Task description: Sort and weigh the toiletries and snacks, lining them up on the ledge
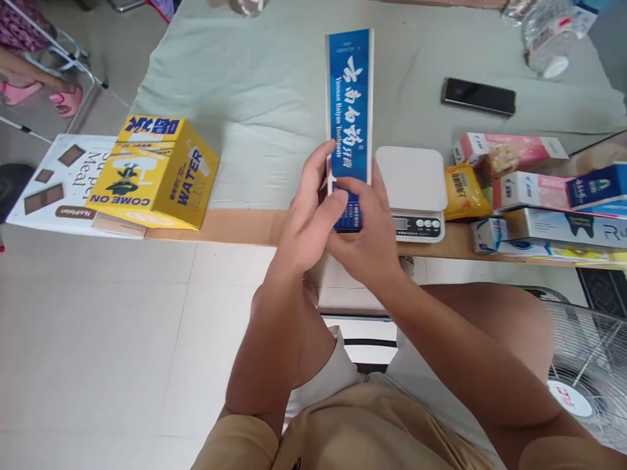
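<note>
A long blue toothpaste box [350,98] with white lettering stands out over the table, gripped at its near end. My left hand [313,209] wraps its left side, the thumb lying across the front. My right hand [365,225] closes on the right side, fingers over the lower face. Both hands meet at the box's lower end and hide part of it. Just right of my right hand sits a white kitchen scale [411,179] with a dark button panel, nothing on its plate.
Left on the table are a yellow carton [166,173] and a white box [63,173]. At right lie a yellow snack packet [465,192], several stacked boxes [531,189], a phone [479,96] and a plastic bottle [543,42]. A fan [588,365] stands lower right. Another person's feet [66,101] show upper left.
</note>
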`<action>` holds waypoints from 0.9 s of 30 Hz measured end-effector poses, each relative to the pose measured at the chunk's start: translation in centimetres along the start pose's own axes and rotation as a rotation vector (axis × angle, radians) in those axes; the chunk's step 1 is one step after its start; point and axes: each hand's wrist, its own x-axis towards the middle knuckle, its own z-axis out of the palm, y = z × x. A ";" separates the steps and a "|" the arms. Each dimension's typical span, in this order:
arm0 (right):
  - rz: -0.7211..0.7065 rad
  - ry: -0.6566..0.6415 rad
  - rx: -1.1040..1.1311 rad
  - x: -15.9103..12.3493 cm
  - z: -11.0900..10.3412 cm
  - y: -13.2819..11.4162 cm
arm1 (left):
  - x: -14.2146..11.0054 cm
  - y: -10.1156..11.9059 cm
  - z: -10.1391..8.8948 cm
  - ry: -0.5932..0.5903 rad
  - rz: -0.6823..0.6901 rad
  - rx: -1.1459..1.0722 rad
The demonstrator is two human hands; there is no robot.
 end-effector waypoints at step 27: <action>-0.043 0.114 0.058 -0.4 -10.8 11.6 | 4.0 -0.8 10.0 -0.033 0.150 0.374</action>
